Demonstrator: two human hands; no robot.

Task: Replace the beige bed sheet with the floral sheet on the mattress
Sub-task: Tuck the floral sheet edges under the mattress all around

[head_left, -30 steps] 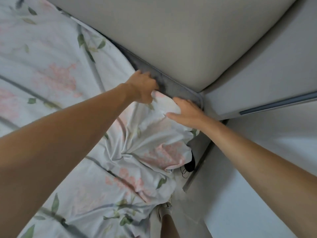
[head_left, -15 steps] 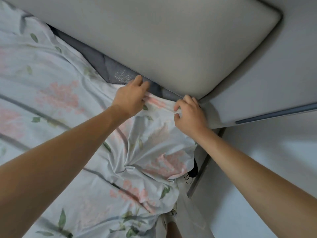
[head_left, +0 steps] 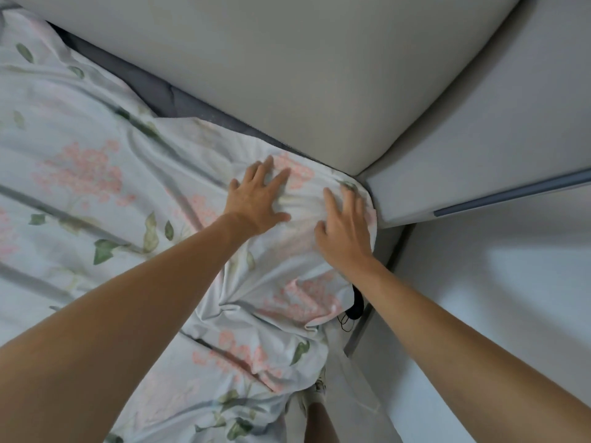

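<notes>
The floral sheet [head_left: 96, 174], pale with pink flowers and green leaves, covers the mattress and wraps its far right corner. My left hand [head_left: 259, 196] lies flat on the sheet near that corner, fingers spread. My right hand [head_left: 345, 225] presses flat on the corner itself, fingers straight. A strip of dark grey mattress [head_left: 166, 94] shows bare along the headboard side. Loose sheet hangs in folds over the near edge [head_left: 287, 302]. No beige sheet is in view.
A padded beige headboard [head_left: 287, 65] runs along the far side. A white cabinet or wall panel [head_left: 479, 155] with a blue-grey strip stands right of the corner. A black cable [head_left: 355, 305] hangs in the gap beside the bed. My leg and foot [head_left: 316, 407] show below.
Both hands let go of the sheet edge they pinched by the headboard and now lie flat on it. The sheet corner now covers the mattress corner that was bare.
</notes>
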